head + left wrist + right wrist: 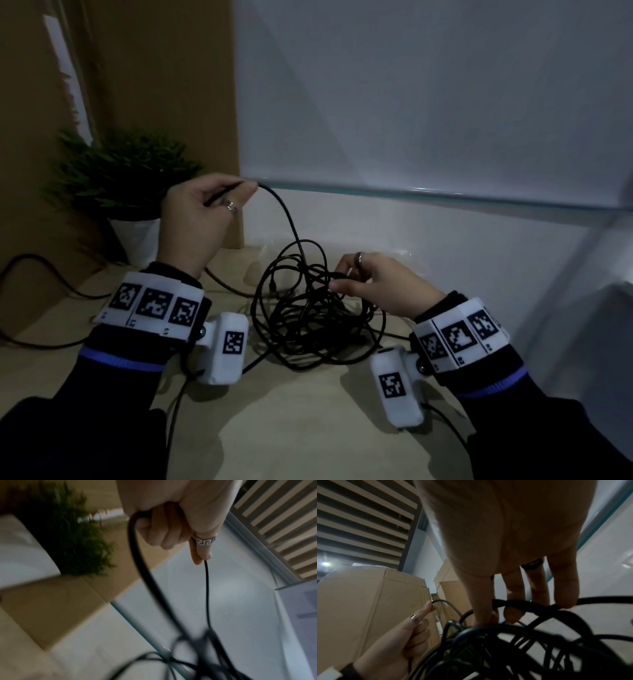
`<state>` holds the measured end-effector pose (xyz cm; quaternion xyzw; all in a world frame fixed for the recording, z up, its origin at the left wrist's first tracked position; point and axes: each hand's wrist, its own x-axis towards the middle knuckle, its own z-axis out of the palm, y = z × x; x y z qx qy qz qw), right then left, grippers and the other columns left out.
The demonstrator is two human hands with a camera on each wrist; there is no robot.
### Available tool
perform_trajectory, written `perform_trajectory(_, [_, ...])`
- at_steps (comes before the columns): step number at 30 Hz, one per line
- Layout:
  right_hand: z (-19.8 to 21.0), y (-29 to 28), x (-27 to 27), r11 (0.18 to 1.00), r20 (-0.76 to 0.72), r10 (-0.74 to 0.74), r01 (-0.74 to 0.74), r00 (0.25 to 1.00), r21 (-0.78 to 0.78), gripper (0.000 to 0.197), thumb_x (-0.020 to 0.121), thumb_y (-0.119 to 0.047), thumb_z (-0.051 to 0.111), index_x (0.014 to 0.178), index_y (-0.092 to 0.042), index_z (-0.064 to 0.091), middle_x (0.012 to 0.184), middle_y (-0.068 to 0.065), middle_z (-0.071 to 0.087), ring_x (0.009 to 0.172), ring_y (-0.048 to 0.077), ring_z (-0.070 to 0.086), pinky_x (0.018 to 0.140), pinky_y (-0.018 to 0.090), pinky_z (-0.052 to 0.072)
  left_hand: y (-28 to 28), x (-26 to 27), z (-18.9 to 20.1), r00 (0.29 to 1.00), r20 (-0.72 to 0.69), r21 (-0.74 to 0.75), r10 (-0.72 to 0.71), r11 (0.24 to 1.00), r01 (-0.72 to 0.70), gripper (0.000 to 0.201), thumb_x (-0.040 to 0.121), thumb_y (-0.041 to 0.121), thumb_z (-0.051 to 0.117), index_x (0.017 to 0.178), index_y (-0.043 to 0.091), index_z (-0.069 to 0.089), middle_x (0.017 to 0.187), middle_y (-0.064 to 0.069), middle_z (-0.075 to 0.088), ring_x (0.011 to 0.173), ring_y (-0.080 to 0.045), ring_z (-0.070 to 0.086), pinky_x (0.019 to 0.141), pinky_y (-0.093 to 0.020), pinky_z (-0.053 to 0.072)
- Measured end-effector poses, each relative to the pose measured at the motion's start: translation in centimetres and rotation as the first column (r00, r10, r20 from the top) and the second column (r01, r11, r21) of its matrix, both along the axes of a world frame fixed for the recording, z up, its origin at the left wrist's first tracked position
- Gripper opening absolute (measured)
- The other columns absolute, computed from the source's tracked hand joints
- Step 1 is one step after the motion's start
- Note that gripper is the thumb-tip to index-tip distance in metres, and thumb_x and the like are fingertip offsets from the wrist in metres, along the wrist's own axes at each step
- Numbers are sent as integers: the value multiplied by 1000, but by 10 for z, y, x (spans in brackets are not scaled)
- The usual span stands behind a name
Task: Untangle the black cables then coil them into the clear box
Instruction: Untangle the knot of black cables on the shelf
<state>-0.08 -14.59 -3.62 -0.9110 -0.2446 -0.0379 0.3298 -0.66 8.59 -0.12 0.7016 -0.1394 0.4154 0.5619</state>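
So the tangle of black cables (pixel 310 308) sits in a heap on the worktop (pixel 291 428), right in the middle between my two wrists. My left hand (pixel 202 212) is lifted up above the far left of the pile, and its fingers (pixel 163 534) are curled around one strand (pixel 287 219), with the tip pinched between thumb and forefinger. That strand arcs down to the right from my hand and drops into the top of the knot. The left wrist view is blurry, but you can see the cable looping out of my fist and running down to the mess below.

My right hand (pixel 380 281) is low on the right side of the pile. Its fingers (pixel 563 588) point down into the loops, and thumb and forefinger are pinching a dark bit of cable (pixel 518 604) near the top of the heap, while the other fingers just touch the loops.

There's something clear and glinting on the worktop just past the pile, probably the clear box (pixel 274 255), but it's too faint to tell for sure. A potted plant (pixel 126 174) stands far left in a white pot, with cardboard (pixel 154 85) behind it. One more dark cord (pixel 41 274) trails across the worktop on the left.
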Motion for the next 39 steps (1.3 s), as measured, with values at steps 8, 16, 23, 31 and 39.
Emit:
perform_trajectory(8, [12, 8, -10, 980, 92, -41, 22, 995, 197, 42, 86, -37, 60, 126, -31, 51, 116, -7, 57, 97, 10, 58, 82, 18, 46, -10, -2, -3, 975, -181, 84, -127, 986, 144, 11, 91, 16, 57, 89, 18, 68, 76, 20, 64, 66, 15, 57, 59, 0, 39])
perform_trajectory(16, [31, 28, -13, 989, -35, 56, -51, 998, 140, 36, 87, -33, 61, 119, -28, 44, 105, -6, 60, 94, 20, 62, 82, 29, 49, -13, -3, -5, 723, -312, -280, -616, 787, 550, 18, 89, 28, 48, 92, 16, 60, 51, 7, 33, 38, -5, 22, 34, -12, 14])
perform_trajectory(23, [22, 0, -41, 892, -28, -22, 7, 999, -452, 33, 75, -42, 73, 88, -20, 52, 81, -5, 55, 73, 12, 50, 59, 22, 38, -4, 4, -4, 862, -323, -297, -391, 907, 300, 19, 96, 23, 47, 87, 23, 63, 47, 12, 42, 35, -2, 28, 34, -13, 19])
perform_trajectory(31, [12, -14, -30, 881, -171, 56, -129, 984, -455, 14, 93, -23, 53, 83, -16, 59, 82, 2, 66, 69, 12, 57, 65, 22, 44, 17, 5, -2, 977, -62, 162, 204, 968, -192, 17, 89, 28, 60, 102, 22, 69, 79, 11, 47, 77, -6, 51, 74, -21, 44])
perform_trajectory(39, [40, -30, -23, 869, 105, -187, 114, 977, 482, 30, 98, -20, 44, 70, -21, 54, 46, -13, 27, 43, 8, 24, 41, 19, 22, 24, 2, 0, 739, 161, 524, 655, 578, -626, 22, 93, 37, 52, 100, 28, 70, 98, -15, 54, 99, -37, 39, 82, -47, 25])
